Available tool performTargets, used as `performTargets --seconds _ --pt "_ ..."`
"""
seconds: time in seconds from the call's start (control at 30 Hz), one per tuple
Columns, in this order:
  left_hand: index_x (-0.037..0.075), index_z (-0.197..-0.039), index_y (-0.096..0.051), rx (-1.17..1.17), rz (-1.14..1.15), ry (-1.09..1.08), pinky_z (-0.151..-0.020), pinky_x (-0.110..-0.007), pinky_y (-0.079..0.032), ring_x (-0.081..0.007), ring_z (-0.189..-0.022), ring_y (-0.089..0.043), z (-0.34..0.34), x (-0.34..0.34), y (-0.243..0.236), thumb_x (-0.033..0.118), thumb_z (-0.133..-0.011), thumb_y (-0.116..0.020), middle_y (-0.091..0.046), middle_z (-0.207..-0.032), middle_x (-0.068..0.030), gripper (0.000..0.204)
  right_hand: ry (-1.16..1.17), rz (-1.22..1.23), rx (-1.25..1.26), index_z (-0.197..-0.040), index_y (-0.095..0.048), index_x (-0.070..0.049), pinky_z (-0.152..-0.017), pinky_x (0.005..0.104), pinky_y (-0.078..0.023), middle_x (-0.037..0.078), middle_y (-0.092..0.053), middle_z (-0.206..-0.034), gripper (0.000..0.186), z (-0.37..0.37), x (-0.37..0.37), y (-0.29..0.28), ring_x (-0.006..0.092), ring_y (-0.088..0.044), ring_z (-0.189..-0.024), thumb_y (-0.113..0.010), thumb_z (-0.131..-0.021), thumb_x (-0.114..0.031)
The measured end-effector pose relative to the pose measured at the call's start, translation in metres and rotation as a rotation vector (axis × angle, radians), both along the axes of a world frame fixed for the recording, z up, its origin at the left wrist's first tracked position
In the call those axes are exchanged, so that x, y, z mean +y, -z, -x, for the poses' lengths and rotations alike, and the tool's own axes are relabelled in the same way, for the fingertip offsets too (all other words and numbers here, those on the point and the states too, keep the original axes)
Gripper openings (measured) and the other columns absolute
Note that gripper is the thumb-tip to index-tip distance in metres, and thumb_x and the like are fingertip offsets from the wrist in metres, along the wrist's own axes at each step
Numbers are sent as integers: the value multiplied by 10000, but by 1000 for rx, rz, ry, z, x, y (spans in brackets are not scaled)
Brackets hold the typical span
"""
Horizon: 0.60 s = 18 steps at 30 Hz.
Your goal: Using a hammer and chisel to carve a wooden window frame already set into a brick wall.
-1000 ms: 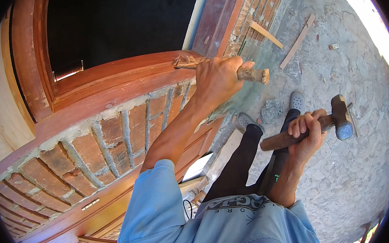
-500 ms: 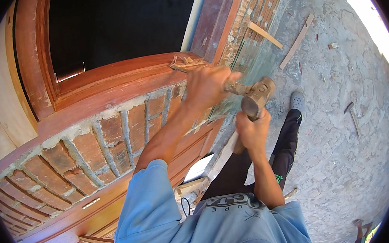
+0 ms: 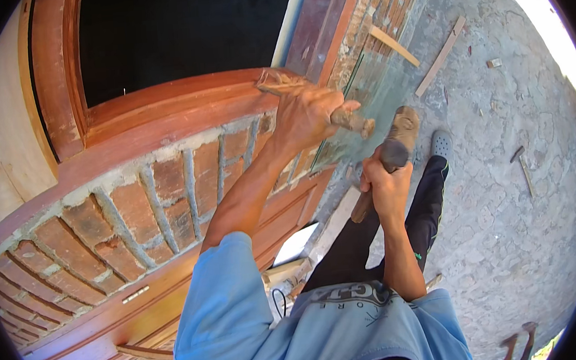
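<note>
My left hand is wrapped round a chisel, whose wooden handle end points to the right. The blade side lies at the right corner of the reddish-brown wooden window frame, among curled wood shavings; my fingers partly hide it. In my right hand is a heavy short-handled hammer, gripped just below its metal head. A gap separates the head from the chisel's handle end. The hammer's wooden handle shows below my fist.
Below the frame runs a brick sill with mortar joints. Glass panes lean against the wall to the right. On the grey stone floor lie wood strips, a small block and another hammer. A panelled wooden piece stands under the sill.
The hammer has moved right, away from the chisel's handle end, which it was at or very near before. My left hand stays on the chisel by the frame corner.
</note>
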State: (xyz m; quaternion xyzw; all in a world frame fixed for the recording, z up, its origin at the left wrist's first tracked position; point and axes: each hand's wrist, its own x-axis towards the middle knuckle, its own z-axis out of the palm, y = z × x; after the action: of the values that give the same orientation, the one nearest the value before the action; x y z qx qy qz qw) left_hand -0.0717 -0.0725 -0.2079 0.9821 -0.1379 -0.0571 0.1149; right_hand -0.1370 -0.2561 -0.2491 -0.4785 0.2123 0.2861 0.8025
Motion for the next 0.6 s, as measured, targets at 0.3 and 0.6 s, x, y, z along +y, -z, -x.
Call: performTargets --seconds 0.3,0.6 --pt "90 -565 -533 33 -111 -223 -483 -391 -415 -274 -480 -563 -41 -6 8 382 -801 -756 -489 -472 -90 436 255 -62 130 -666 -444 -33 -423 282 -389 40 -461 -523 163 -15 -59 16 141 -462 -406 -536 -777 42" --pt "86 -623 -570 145 -65 -12 -496 -397 -390 -272 -491 -542 -13 -21 -18 213 -763 -799 -543 -539 -71 297 307 -100 156 -766 -407 -65 -411 284 -399 24 -389 -562 119 -8 -71 5 120 -375 -416 -484 -787 23"
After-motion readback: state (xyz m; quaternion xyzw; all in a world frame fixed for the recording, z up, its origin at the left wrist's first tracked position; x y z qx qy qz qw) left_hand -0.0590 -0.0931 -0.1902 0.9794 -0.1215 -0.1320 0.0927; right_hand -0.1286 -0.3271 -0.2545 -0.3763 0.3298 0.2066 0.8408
